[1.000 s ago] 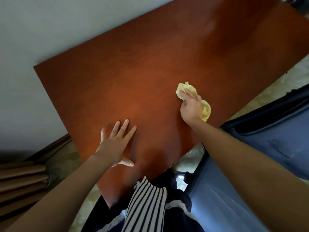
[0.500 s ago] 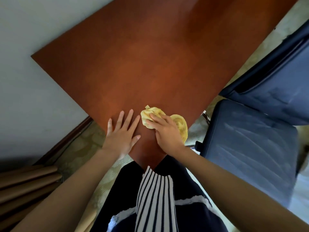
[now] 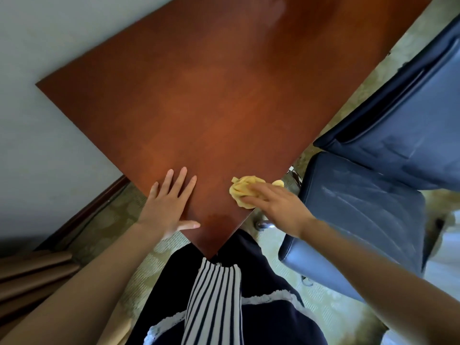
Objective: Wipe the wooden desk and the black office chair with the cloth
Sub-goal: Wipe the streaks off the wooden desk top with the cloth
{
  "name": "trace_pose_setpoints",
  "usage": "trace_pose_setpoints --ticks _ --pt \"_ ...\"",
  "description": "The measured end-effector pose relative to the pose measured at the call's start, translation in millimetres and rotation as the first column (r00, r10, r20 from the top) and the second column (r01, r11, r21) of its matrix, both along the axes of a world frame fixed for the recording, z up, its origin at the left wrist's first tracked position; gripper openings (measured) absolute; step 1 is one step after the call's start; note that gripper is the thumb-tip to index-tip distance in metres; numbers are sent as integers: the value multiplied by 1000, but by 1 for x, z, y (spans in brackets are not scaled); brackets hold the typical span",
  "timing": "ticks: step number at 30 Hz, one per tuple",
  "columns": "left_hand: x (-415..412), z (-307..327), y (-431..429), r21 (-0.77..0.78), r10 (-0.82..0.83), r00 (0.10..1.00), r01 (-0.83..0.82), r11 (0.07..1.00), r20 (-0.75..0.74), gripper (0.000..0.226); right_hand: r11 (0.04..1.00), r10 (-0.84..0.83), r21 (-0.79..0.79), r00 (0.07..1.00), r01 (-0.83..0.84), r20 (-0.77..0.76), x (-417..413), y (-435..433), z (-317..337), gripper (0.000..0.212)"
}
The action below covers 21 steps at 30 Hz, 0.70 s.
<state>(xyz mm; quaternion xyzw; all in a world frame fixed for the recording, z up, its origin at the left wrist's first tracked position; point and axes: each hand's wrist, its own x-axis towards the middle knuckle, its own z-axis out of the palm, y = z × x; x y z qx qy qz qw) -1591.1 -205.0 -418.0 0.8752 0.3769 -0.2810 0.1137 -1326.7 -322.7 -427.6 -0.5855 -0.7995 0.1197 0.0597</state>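
right grip [image 3: 276,207] presses yellow cloth [image 3: 242,189] onto desk [image 3: 224,95] edge.

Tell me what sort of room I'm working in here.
Probably an office or a study corner: a large wooden desk stands against a plain wall, a padded office chair sits beside it, and patterned carpet covers the floor.

Left hand [image 3: 169,207]: flat, palm down on the desk [image 3: 211,108] by its near corner, fingers straight and spread, thumb out to the side.
Left arm: bare, reaching in from lower left, wrist straight.
Right hand [image 3: 276,207]: palm down, fingers stretched over a cloth [image 3: 242,186] at the desk edge, pressing it.
Right arm: bare, reaching in from lower right.
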Motion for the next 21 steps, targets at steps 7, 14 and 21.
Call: trace_pose_setpoints --ticks 7,14,21 --pt "5 4 -1 -8 14 997 -15 1000 -72 114 940 -324 -80 941 332 97 105 68 5 56" --pt "21 10 -7 -38 105 986 -111 993 -131 118 806 -592 30 804 591 50 127 127 -4 40" --pt "37 13 -16 -67 282 955 -288 955 -95 117 734 -679 -35 733 678 -47 70 105 -13 40"
